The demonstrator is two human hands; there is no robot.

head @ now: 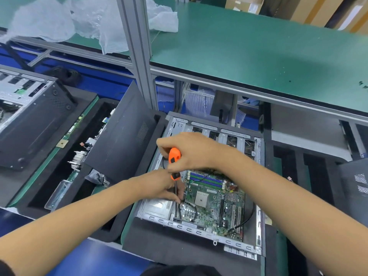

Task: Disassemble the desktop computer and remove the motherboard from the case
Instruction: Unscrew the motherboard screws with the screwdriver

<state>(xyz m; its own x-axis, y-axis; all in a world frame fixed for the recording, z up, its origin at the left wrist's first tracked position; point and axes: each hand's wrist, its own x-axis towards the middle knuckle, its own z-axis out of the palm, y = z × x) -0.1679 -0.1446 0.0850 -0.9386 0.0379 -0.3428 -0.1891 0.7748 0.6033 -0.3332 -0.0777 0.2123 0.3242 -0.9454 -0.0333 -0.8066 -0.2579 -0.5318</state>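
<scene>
The open case (256,226) lies flat on a dark foam mat on the tabletop (111,261), with the green motherboard (211,206) inside it, showing blue and green memory slots, a pale square socket and a loose black cable. The right hand (191,152) is wrapped around the orange screwdriver (174,156), which stands upright at the board's left edge. The left hand (165,186) pinches its shaft near the tip.

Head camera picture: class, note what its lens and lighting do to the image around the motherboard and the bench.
In the head view, the wide lens bends the green bench edges and stretches the forearms; light is even and soft, with no hard shadows; the motherboard is fairly sharp; the hands on the orange screwdriver look slightly soft.
</scene>
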